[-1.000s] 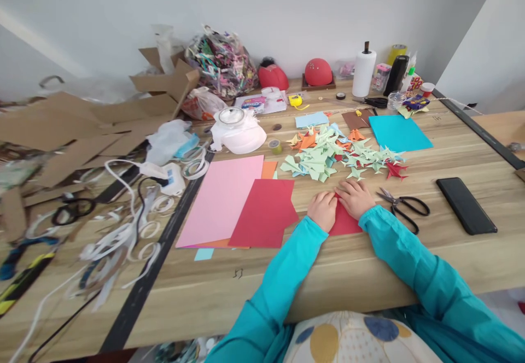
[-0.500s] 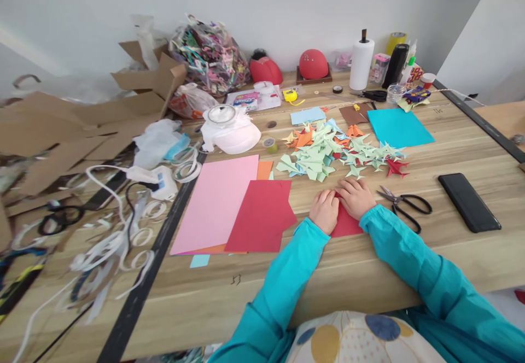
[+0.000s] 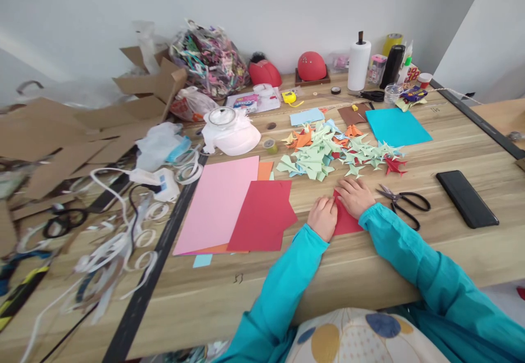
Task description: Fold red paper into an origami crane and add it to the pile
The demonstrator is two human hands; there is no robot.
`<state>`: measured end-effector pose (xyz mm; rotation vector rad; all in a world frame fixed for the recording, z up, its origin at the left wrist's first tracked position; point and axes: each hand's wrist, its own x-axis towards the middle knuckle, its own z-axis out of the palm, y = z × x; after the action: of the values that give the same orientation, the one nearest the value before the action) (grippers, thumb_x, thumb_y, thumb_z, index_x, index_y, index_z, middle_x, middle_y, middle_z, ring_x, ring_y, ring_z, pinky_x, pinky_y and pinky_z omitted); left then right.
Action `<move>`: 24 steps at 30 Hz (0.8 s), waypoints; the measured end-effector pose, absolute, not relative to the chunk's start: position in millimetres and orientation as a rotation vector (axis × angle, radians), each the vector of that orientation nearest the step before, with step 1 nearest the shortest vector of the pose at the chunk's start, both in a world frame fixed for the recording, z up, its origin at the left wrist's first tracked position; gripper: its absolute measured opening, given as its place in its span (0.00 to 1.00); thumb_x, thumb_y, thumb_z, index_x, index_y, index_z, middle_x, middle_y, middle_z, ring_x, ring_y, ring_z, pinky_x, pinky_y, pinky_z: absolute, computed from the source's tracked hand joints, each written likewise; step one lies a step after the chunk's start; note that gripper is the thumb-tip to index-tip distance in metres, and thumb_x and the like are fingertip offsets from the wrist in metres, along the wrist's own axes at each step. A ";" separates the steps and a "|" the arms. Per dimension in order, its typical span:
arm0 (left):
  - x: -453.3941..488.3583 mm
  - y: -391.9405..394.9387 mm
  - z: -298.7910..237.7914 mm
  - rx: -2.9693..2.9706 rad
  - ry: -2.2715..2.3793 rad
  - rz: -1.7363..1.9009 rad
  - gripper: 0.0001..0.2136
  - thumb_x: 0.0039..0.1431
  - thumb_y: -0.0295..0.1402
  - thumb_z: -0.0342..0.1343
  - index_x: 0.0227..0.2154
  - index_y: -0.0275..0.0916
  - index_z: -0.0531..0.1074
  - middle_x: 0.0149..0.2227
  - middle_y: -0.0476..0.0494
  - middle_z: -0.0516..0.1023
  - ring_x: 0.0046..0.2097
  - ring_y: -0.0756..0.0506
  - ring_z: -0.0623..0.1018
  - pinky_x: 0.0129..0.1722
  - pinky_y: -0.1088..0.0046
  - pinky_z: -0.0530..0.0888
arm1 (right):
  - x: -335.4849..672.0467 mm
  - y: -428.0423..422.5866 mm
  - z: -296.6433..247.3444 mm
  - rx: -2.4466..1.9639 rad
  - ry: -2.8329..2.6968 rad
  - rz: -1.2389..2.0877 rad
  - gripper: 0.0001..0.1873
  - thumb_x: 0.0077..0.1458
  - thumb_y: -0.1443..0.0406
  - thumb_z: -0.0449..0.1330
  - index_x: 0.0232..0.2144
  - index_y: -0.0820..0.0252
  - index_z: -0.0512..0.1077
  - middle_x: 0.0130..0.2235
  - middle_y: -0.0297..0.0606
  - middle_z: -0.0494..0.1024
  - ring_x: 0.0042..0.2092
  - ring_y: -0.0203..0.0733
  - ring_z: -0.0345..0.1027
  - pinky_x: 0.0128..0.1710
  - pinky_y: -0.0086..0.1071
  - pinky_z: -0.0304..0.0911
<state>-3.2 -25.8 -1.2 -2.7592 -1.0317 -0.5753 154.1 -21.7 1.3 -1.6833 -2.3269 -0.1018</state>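
A small piece of red paper (image 3: 343, 225) lies on the wooden table under both hands, its lower part showing. My left hand (image 3: 323, 218) is at the paper's left edge, fingers bent together and closed on that edge. Across the upper part of the sheet lies my right hand (image 3: 355, 197), its fingers stretched out flat and pressing down. The palms hide much of the paper, so its folds cannot be made out. Just beyond my fingertips is a heap of folded paper pieces (image 3: 318, 158), mostly pale green. Black-handled scissors (image 3: 404, 202) rest right of my right hand.
Pink sheets (image 3: 221, 199) and red sheets (image 3: 260, 215) lie to the left. A black phone (image 3: 466, 199) is at the right, with turquoise paper (image 3: 397, 127) farther back. Beyond a black strip, white cables (image 3: 123, 243) and cardboard (image 3: 74, 128) crowd the left side.
My left hand has shifted slightly left and down from the right hand, so a gap now shows between them. The right hand stays on the paper.
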 end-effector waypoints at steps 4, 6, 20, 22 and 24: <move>-15.1 -41.9 -0.1 -2.782 -1.069 -0.574 0.12 0.56 0.23 0.44 0.39 0.31 0.71 0.44 0.36 0.73 0.46 0.42 0.69 0.48 0.60 0.67 | 154.5 -22.0 0.8 -1.689 -2.320 -0.093 0.18 0.58 0.62 0.46 0.49 0.56 0.65 0.54 0.42 0.64 0.56 0.48 0.52 0.53 0.47 0.45; -21.8 -50.8 -0.4 -2.783 -1.072 -0.573 0.13 0.56 0.23 0.43 0.39 0.31 0.71 0.44 0.36 0.73 0.45 0.42 0.69 0.47 0.60 0.68 | 154.5 -22.3 1.2 -1.689 -2.319 -0.088 0.18 0.58 0.62 0.46 0.49 0.56 0.65 0.54 0.41 0.64 0.56 0.48 0.52 0.53 0.47 0.45; -56.8 -79.4 15.7 -2.940 -1.081 -0.623 0.12 0.54 0.26 0.44 0.37 0.35 0.72 0.37 0.39 0.75 0.40 0.44 0.70 0.42 0.62 0.71 | 155.9 -22.5 -2.4 -1.680 -2.297 -0.092 0.18 0.58 0.61 0.46 0.49 0.55 0.65 0.54 0.41 0.64 0.56 0.47 0.52 0.53 0.46 0.44; -58.4 -69.1 24.6 -2.969 -1.140 -0.651 0.12 0.55 0.27 0.44 0.37 0.37 0.73 0.30 0.41 0.75 0.38 0.45 0.70 0.37 0.65 0.71 | 155.7 -22.3 -3.3 -1.682 -2.293 -0.092 0.18 0.58 0.61 0.46 0.49 0.54 0.65 0.54 0.41 0.64 0.55 0.47 0.52 0.53 0.46 0.44; -54.9 -54.5 30.7 -2.929 -1.173 -0.738 0.12 0.56 0.28 0.44 0.37 0.38 0.72 0.34 0.41 0.76 0.41 0.45 0.70 0.40 0.64 0.71 | 155.6 -22.2 -3.6 -1.678 -2.294 -0.091 0.18 0.58 0.61 0.46 0.49 0.54 0.65 0.54 0.41 0.64 0.55 0.47 0.52 0.53 0.46 0.44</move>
<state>-54.9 -54.5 30.7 -2.9288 -1.1725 -0.7384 155.6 -22.2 -3.6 -1.6783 -2.2943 -0.0915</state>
